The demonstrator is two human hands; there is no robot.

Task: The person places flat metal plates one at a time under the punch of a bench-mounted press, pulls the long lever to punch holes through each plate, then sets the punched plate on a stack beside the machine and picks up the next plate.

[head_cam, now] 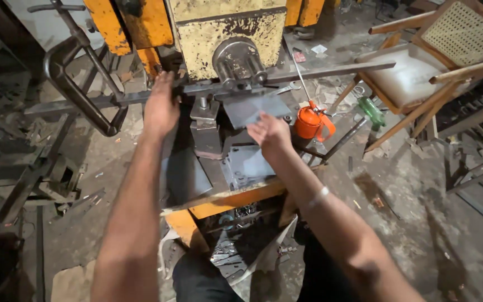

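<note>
Looking down past my own knees here. Closest to me is the orange-edged desk of the press, with a grey die block bolted on top of it.

Just past that is my right hand. It's palm down, fingers loosely spread, lying flat on the near right corner of a flat steel sheet. It isn't a pinch grip, just pressing on top, and I can't tell if the thumb hooks under the edge. The sheet sits under the round ram head of the yellow press body, with its wide edge running left to right across my view.

My left hand is further out and to the left, wrapped on the long steel bar where it meets the machine. The fingers look curled over it, but the back of the hand hides the grip, so I can't say how tight it is.

The relation that matters: the bar's long axis runs left to right, from beside the big hand wheel on the left, behind the sheet, and out toward the chair on the right. It lies just beyond the sheet, so the left hand is on it and the right hand is nearer me, short of it.

An orange oil can stands right beside my right hand, almost touching the knuckles. A green bottle is further right.
</note>
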